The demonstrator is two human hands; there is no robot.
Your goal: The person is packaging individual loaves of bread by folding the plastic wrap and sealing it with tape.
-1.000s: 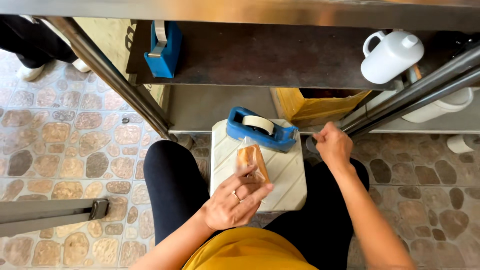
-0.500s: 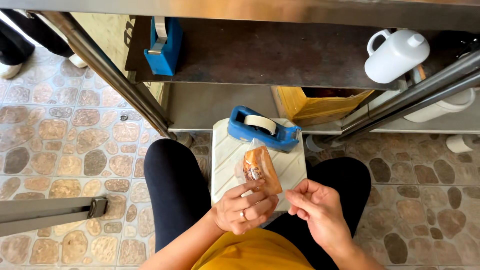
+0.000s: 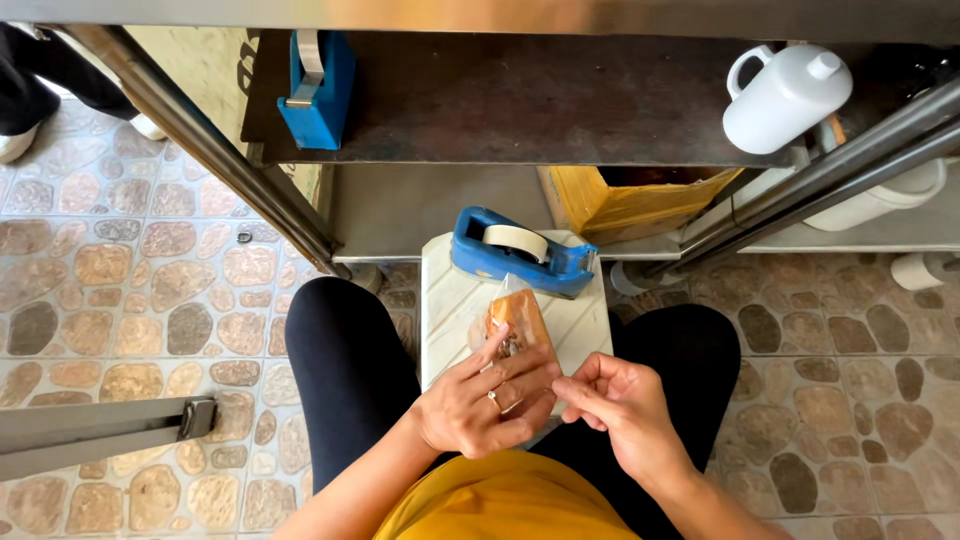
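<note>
While both hands [image 3: 485, 400] [image 3: 620, 405] pinch one wrapped bun [image 3: 518, 318], two blue tape dispensers [image 3: 520, 250] [image 3: 318, 85], one white jug [image 3: 785, 95].

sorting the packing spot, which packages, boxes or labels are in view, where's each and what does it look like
Clear wrapped bun: orange-brown, in see-through film, held in the left hand over the white stool; the right hand is at its lower end.
Cardboard box: yellow-brown, open top, on the lower shelf behind the blue tape dispenser.
No signs or screens show.
</note>
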